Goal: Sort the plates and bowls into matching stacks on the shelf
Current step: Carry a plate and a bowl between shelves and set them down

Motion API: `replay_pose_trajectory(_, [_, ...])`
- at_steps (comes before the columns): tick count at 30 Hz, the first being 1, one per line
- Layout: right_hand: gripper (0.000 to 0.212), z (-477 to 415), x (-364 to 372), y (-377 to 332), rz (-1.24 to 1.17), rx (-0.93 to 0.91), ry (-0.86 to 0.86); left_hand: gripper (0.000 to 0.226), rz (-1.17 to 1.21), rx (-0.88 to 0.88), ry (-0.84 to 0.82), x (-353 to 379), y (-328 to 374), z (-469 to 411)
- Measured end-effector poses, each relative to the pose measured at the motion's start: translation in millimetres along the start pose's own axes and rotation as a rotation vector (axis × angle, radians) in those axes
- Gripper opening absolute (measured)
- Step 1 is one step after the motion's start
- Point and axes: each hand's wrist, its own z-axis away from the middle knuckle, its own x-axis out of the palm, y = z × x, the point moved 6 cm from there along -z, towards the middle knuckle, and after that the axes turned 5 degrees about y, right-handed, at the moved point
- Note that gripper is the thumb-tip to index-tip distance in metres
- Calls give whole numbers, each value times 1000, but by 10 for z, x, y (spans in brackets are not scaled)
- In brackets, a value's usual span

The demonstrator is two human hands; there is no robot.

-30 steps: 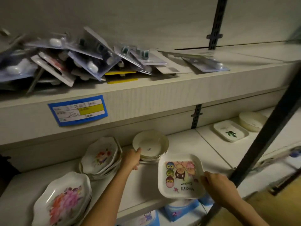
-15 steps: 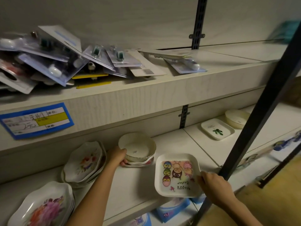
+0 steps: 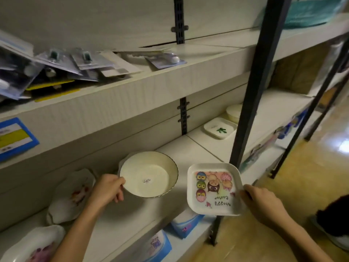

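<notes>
My left hand (image 3: 108, 188) grips the left rim of a cream round bowl (image 3: 149, 176), held up and tilted over the shelf (image 3: 132, 214). A square plate (image 3: 214, 189) printed with cartoon owls and "Happy Easter" is held by its right edge in my right hand (image 3: 261, 202), out past the shelf's front edge. Flower-printed scalloped plates (image 3: 72, 195) are stacked to the left, and another floral plate (image 3: 34, 244) lies at the bottom left. Further right on the shelf sit a square leaf-print plate (image 3: 220, 128) and a cream bowl (image 3: 234, 112).
A dark metal upright (image 3: 251, 103) stands in front of the shelf, right beside the square plate. The shelf above holds a heap of blister packs (image 3: 56, 69). Blue-and-white packages (image 3: 160, 244) lie on the shelf below. A wooden floor (image 3: 302, 186) is at the right.
My left hand has lifted the cream bowl off the spot where it sat and tilted it toward me. The view has swung right, and the owl plate has stayed in my right hand.
</notes>
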Motion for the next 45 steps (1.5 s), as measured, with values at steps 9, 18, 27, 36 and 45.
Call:
replay_pose_trajectory(9, [27,461,-422,993,5,214,78,26,-3,99,-235,746,420,556])
replay_pose_trajectory(18, [26,78,-844,2138,-12,214,104,35,27,112,-270,1750,1078,973])
replay_pose_trajectory(27, [25,-725,-1383,3217,-4,108,74,33,83,41,-169,2811,1688,1222])
replay_pose_trajectory(36, [29,-1546,-1532,3694,11,36,25,34,151,-21,-108,3472,2140,1066])
replay_pose_trajectory(45, [31,-2861,-1368,3615,-11,-104,-32,32,250,-87,63,3712,2350,619])
